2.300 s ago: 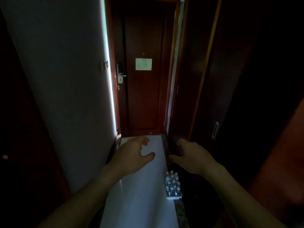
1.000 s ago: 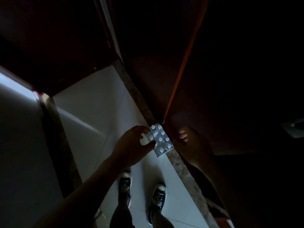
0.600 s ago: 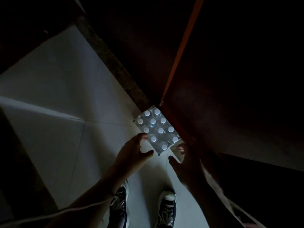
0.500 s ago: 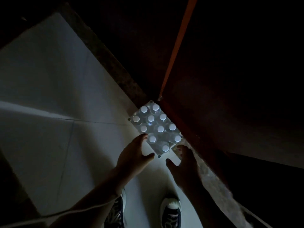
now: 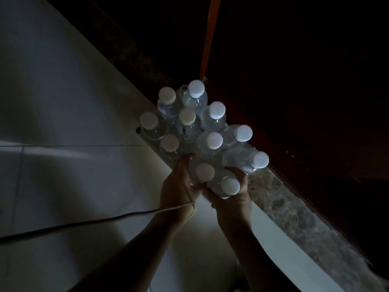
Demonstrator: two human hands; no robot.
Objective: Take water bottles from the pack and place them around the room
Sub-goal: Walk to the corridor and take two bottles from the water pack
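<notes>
Both hands on pack (image 5: 200,131) | left hand (image 5: 179,186), right hand (image 5: 231,197) clasped round nearest bottles (image 5: 214,182) | step judged: extraction | next: pull bottles free of wrap.

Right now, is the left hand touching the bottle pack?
Touching. The head view shows the left hand wrapped around the near end of the bottle pack, fingers pressed against a bottle with no gap.

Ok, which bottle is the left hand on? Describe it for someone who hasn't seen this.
Find the pack of bottles on the pale floor by the marble strip. At its near end two hands meet; the left hand wraps the bottle just left of the nearest cap.
</notes>
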